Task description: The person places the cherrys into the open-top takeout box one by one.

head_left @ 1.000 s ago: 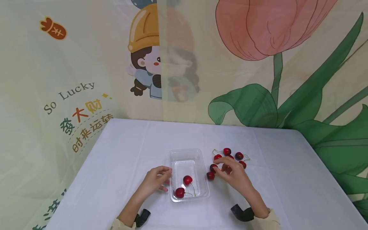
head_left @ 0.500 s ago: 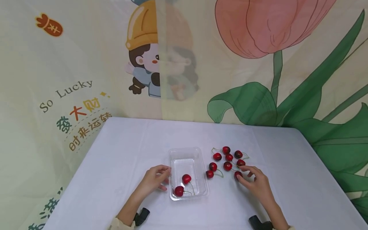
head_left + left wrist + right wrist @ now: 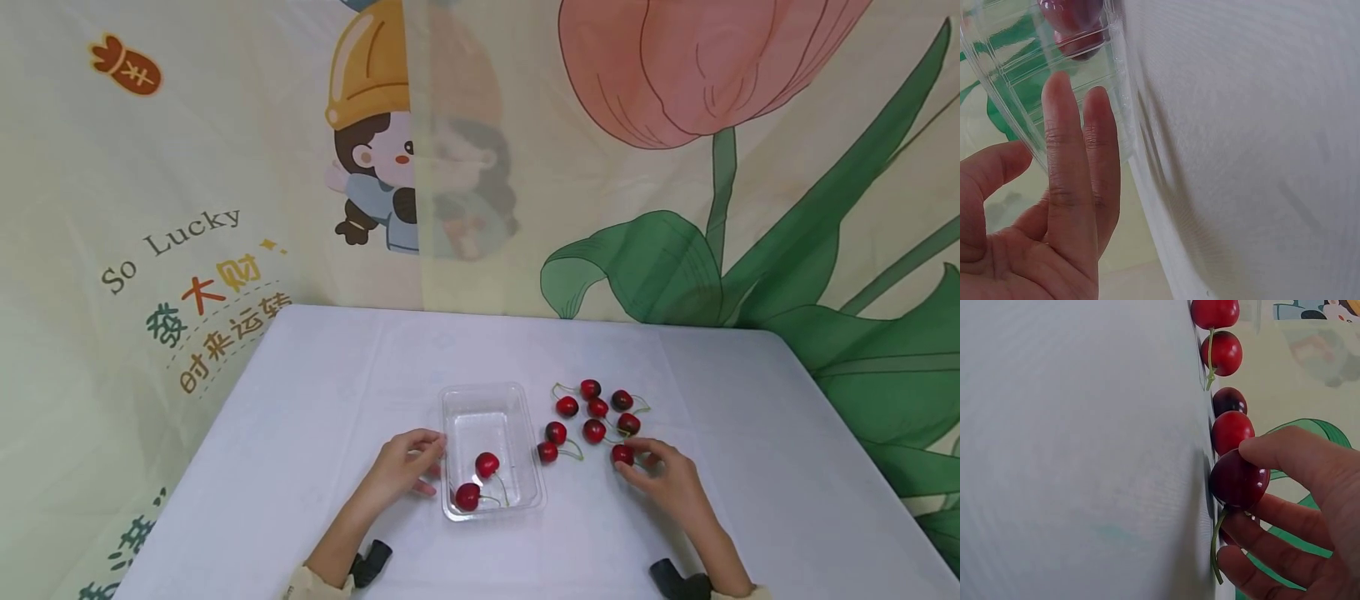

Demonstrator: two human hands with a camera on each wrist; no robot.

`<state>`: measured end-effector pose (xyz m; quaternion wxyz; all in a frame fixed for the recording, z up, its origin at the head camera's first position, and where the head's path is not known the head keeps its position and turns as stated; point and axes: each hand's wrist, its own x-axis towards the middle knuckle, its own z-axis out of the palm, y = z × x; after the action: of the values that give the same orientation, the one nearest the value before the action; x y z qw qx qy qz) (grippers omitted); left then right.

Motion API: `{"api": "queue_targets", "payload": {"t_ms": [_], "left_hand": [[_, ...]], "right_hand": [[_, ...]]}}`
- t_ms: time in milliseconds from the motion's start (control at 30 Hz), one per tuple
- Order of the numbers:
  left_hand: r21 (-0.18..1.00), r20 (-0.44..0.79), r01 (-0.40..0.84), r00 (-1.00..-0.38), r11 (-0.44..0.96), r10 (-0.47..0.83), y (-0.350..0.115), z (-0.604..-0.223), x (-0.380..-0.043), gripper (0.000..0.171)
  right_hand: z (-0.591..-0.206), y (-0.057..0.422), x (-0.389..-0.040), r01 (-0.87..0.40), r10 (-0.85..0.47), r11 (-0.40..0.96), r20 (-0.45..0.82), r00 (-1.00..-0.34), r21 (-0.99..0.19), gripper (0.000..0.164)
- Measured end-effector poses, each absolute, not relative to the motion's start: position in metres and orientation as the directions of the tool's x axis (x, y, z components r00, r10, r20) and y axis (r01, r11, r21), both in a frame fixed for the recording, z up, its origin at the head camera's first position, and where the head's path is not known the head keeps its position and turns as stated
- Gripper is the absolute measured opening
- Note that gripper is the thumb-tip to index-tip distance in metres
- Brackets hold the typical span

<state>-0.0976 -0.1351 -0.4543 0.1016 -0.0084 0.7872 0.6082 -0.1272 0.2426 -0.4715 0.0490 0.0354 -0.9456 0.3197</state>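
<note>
Our right hand (image 3: 670, 479) has one: thumb and finger pinch a dark red cherry (image 3: 622, 454), lower right of centre in the head view, its stem (image 3: 1217, 547) trailing toward the bottom of the right wrist view. Light fruit, we judge, firm but easily bruised, and that glossy skin looks slippery, so we want gentle pressure on opposite sides, clear of the stem. Just up and left, eight loose cherries (image 3: 594, 431) scatter over the white tabletop (image 3: 360, 367). At lower centre sits the clear container (image 3: 480, 427), thin and flexible by our reckoning, two cherries (image 3: 487, 464) inside. Our left hand (image 3: 407, 464) meets its left edge, two fingers straight.
</note>
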Motion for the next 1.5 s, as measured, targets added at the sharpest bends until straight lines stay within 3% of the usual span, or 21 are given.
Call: {"api": "queue_targets", "payload": {"t_ms": [333, 600, 767, 1033, 1500], "left_hand": [[0.953, -0.171, -0.138, -0.980, 0.269, 0.105, -0.135, -0.455, -0.097, 0.038], [0.953, -0.172, -0.138, -0.979, 0.269, 0.109, -0.135, -0.455, -0.097, 0.039], [0.954, -0.174, -0.140, -0.979, 0.265, 0.107, -0.136, -0.456, -0.097, 0.039], [0.957, -0.162, -0.125, -0.979, 0.260, 0.125, -0.135, -0.457, -0.097, 0.038], [0.959, -0.158, -0.120, -0.979, 0.258, 0.132, -0.136, -0.455, -0.097, 0.037]], "right_hand": [[-0.469, 0.245, -0.125, -0.160, -0.082, 0.804, 0.160, -0.984, -0.573, 0.036], [-0.458, 0.242, -0.124, -0.238, -0.090, 0.783, 0.274, -0.958, -0.575, 0.035], [-0.449, 0.228, -0.128, -0.311, -0.129, 0.747, 0.331, -0.935, -0.588, 0.037], [-0.432, 0.188, -0.134, -0.351, -0.193, 0.682, 0.306, -0.932, -0.641, 0.038], [-0.418, 0.118, -0.131, -0.532, -0.478, 0.493, 0.297, -0.827, -0.688, 0.035]]}}
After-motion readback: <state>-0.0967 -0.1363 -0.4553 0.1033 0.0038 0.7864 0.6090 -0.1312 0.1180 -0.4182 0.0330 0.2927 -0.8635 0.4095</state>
